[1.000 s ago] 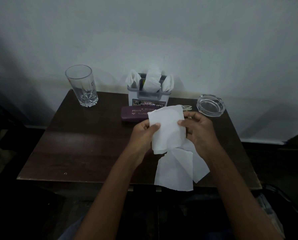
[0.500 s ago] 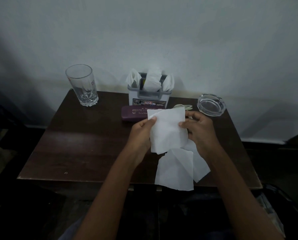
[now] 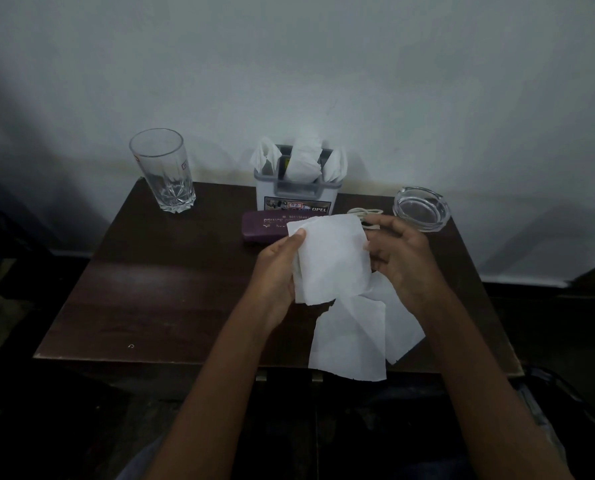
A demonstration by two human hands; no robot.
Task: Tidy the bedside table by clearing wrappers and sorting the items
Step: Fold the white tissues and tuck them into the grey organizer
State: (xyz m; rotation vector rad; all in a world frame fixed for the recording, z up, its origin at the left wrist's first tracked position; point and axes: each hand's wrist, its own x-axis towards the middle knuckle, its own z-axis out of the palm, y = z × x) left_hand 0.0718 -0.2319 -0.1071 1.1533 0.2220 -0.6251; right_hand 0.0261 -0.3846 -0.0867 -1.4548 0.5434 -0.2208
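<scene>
A white tissue (image 3: 330, 258) is held up over the middle of the dark wooden table (image 3: 143, 292). My left hand (image 3: 278, 271) pinches its left edge with thumb on top. My right hand (image 3: 400, 258) holds its right edge, fingers curled beside it. Two more flat white tissues (image 3: 351, 337) lie on the table below, reaching past the front edge. Behind them stands a grey organiser box (image 3: 298, 195) stuffed with crumpled white tissues (image 3: 303, 157). A purple spectacle case (image 3: 265, 228) lies in front of the box, partly hidden by the tissue.
A tall empty glass (image 3: 163, 169) stands at the back left corner. A clear glass ashtray (image 3: 421, 208) sits at the back right, with a coiled pale cable (image 3: 365, 213) beside it. The table backs onto a white wall.
The held tissue has dropped slightly and its lower part has been drawn in between my hands; my right fingers have shifted along its right edge. Nothing else on the table moved.
</scene>
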